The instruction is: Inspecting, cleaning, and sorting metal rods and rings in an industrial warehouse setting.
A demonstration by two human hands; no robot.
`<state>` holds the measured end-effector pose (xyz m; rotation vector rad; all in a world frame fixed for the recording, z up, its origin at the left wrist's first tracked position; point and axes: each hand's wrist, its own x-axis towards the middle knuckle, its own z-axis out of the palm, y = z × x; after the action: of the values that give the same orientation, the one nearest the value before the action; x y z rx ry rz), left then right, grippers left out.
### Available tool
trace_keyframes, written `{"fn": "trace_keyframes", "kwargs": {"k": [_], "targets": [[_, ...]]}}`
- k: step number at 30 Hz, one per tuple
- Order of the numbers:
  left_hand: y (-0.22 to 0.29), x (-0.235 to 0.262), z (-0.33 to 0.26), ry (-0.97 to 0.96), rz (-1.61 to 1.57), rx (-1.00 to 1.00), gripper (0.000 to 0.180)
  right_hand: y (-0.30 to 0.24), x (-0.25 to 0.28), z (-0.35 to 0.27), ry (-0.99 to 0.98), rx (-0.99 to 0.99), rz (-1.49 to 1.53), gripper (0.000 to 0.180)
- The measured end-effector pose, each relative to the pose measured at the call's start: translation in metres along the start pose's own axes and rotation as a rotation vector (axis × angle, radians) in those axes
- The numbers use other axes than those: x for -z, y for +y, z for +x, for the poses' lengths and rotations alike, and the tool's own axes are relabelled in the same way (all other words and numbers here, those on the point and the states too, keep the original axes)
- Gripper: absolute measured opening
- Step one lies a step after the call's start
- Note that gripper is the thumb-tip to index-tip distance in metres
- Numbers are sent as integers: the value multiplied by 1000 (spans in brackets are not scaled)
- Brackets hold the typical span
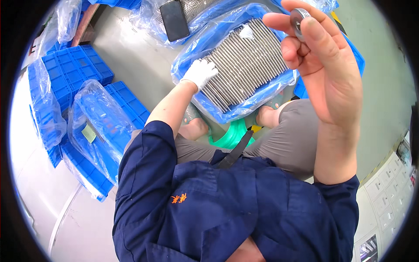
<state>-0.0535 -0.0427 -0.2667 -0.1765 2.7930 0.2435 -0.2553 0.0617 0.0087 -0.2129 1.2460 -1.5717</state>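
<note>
My right hand [325, 56] is raised at the upper right, bare, pinching a small round metal ring [297, 22] between thumb and fingers. The ring has a dark face with a small light spot at its middle. In a white glove, my left hand [200, 73] rests on the left end of a layer of thin metal rods [246, 65], its fingers slightly apart. The rods lie side by side in a blue crate [223, 117] lined with clear plastic film. A crumpled white scrap [246, 32] sits on the rods near the far side.
A black phone [174, 21] lies on another film-covered crate of metal parts beyond. Blue crates [70, 72] stand stacked at the left, one film-lined with a yellowish label [89, 133]. A green object [231, 134] is between my legs. White cabinets [384, 196] stand at the right.
</note>
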Motion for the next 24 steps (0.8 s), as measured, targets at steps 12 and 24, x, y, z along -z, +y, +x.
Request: {"fn": "trace_keyframes", "kwargs": {"k": [12, 24], "targets": [[-1, -13, -9, 35, -25, 27, 29, 7, -4, 12, -53, -10, -100, 30], [2, -16, -7, -23, 16, -30, 11, 5, -15, 13, 67, -63, -70, 25]]}}
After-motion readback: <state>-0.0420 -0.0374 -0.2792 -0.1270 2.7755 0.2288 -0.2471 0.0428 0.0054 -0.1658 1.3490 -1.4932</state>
